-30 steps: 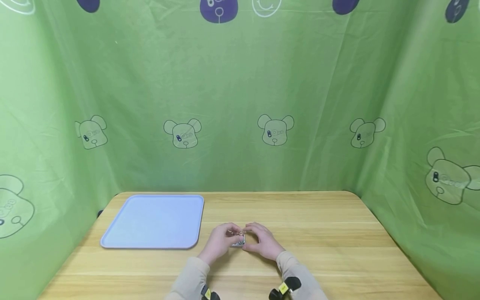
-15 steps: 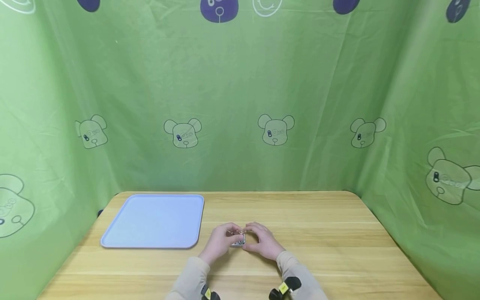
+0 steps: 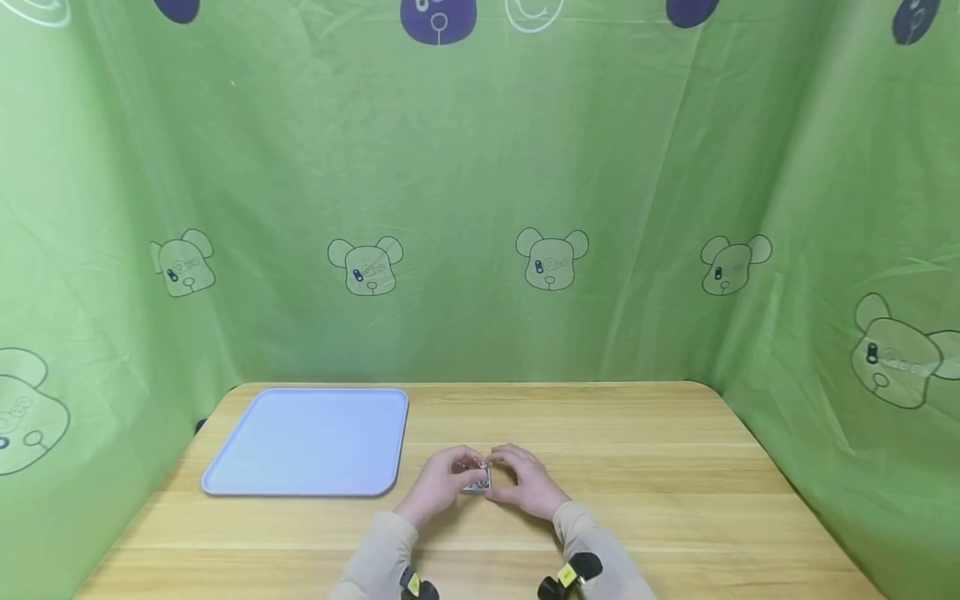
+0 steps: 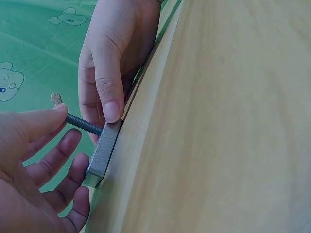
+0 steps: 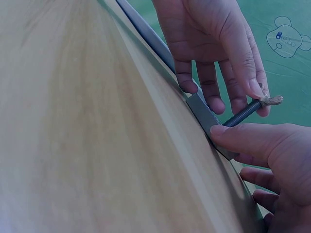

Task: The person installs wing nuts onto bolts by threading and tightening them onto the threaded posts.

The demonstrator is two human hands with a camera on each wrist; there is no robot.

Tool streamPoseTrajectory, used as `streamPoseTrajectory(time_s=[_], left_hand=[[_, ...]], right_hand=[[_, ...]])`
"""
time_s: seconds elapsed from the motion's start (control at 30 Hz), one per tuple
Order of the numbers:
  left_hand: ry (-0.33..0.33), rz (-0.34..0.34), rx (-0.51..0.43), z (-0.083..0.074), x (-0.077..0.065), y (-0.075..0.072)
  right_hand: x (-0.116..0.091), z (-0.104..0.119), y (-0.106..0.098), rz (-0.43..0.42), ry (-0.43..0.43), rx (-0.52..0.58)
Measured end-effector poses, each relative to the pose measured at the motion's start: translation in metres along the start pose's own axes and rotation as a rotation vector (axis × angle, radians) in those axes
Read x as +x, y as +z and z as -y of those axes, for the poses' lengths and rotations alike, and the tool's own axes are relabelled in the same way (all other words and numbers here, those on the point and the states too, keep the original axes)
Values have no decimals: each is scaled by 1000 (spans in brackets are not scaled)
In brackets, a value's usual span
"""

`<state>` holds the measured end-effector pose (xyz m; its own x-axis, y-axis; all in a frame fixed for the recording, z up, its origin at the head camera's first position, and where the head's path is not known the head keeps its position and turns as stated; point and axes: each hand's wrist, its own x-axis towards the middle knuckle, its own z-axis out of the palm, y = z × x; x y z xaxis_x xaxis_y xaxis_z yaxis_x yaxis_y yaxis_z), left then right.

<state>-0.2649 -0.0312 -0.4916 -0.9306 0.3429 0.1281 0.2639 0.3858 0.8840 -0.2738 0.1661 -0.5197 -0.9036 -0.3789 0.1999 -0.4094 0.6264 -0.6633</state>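
Observation:
A small grey metal block [image 4: 103,154] rests on the wooden table, with a threaded wing bolt [image 4: 83,124] standing up out of it. My left hand [image 3: 438,483] pinches the bolt's winged head [image 5: 271,100] between thumb and fingers, while its other fingers spread beside the block. From the other side my right hand [image 3: 531,485] grips the block, its thumb pressing on the near face in both wrist views. Round shapes show on the block's near part in the head view, too small to make out. The thumb and fingers partly cover the block and the bolt.
A pale blue tray [image 3: 307,446] lies at the left of the wooden table [image 3: 600,433]. Green curtains [image 3: 465,167] with bear-head prints hang behind and on both sides. Wrist cameras are strapped on both sleeves.
The winged head of the bolt seems turned slightly between my left fingers. Both hands and the block stay in nearly the same place.

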Motion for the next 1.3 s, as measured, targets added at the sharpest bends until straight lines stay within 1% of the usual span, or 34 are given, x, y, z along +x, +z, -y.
streamPoseTrajectory(time_s=[0.57, 0.77, 0.9, 1.03, 1.3], left_hand=[[14, 1, -6, 1, 0, 0], [1, 0, -11, 1, 0, 1], [5, -3, -16, 0, 0, 1], [17, -16, -4, 0, 1, 1], [38, -36, 54, 0, 2, 2]], right_hand=[[-1, 0, 1, -4, -7, 6], [0, 1, 0, -2, 2, 0], [0, 1, 0, -1, 6, 3], [0, 2, 0, -1, 11, 4], [-1, 2, -1, 3, 6, -2]])
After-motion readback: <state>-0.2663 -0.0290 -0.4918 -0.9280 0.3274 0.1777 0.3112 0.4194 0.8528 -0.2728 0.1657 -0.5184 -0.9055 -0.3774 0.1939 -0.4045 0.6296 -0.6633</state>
